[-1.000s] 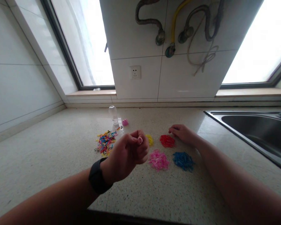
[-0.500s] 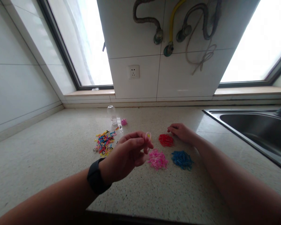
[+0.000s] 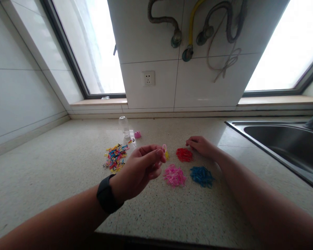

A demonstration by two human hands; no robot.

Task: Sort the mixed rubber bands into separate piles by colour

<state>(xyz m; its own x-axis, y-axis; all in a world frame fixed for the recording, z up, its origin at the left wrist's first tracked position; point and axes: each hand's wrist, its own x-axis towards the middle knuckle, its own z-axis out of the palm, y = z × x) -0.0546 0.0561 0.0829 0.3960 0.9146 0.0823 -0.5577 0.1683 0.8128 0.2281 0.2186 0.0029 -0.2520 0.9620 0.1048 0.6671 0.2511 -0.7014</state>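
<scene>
My left hand [image 3: 143, 166], with a black band on the wrist, is closed, pinching a small pink rubber band [image 3: 164, 147] at its fingertips above the counter. Behind the fingertips a yellow rubber-band pile [image 3: 167, 155] is partly hidden. Below and right of that hand lies a pink rubber-band pile [image 3: 174, 175]. My right hand [image 3: 202, 146] rests on the counter with curled fingers, just behind the red rubber-band pile [image 3: 184, 155]; nothing shows in it. A blue rubber-band pile [image 3: 201, 176] lies nearer me. Left of my left hand spreads a mixed-colour rubber-band pile [image 3: 116, 157].
A clear bottle [image 3: 123, 126] stands behind the mixed pile, beside a pink cap [image 3: 137, 134] and a clear plastic piece [image 3: 131, 140]. A steel sink [image 3: 236, 128] is set into the counter at right. Tiled wall with a socket [image 3: 148, 78] rises behind.
My left hand has turned its fingertips rightward, and the pink rubber band now stands up from them. My right hand has stayed in place. The view has shifted slightly.
</scene>
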